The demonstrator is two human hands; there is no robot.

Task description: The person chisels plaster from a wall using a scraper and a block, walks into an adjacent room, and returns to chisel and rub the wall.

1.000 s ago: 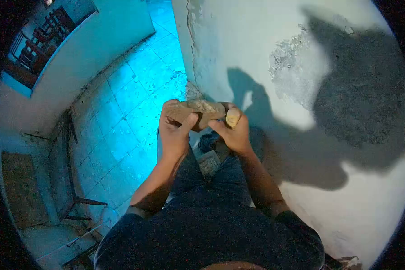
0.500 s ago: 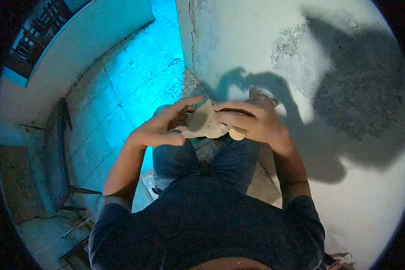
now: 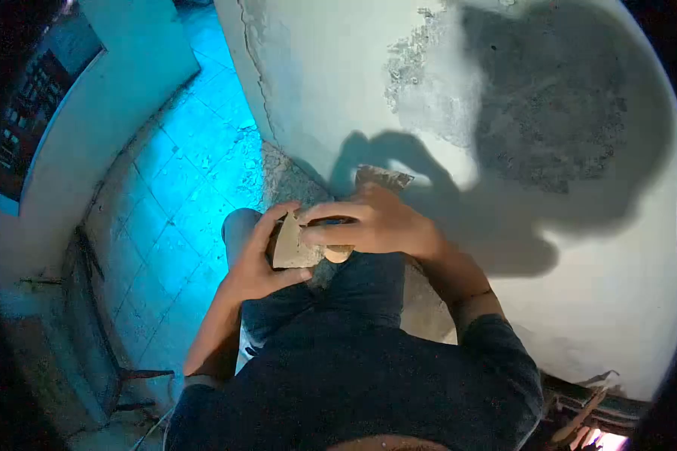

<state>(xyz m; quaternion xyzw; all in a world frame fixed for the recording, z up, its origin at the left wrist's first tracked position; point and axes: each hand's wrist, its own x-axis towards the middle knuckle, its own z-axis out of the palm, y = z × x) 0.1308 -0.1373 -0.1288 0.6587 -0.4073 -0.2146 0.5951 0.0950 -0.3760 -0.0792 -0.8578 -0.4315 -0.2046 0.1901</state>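
Observation:
In front of my lap, my left hand (image 3: 253, 264) grips a flat, pale grey piece (image 3: 292, 246) with ragged edges, fingers on its far side and thumb along its near edge. It looks like broken plaster or board; I cannot tell which. My right hand (image 3: 380, 224) is closed round a trowel whose stained blade (image 3: 387, 177) sticks out beyond the knuckles. The rounded, light wooden end of its handle (image 3: 337, 255) shows below the fingers. Right fingertips touch or overlap the right side of the grey piece; the exact contact is hidden.
A patchy plaster wall (image 3: 338, 83) with a rough grey area stands close on the right. Blue-lit floor tiles (image 3: 180, 188) with scattered debris lie to the left. A dark chair-like frame (image 3: 113, 368) stands lower left, and assorted objects (image 3: 590, 413) lie at lower right.
Both hands have moved left and lower in view and closer together. The grey piece has turned, showing a smoother, more upright face. The view has shifted toward the wall.

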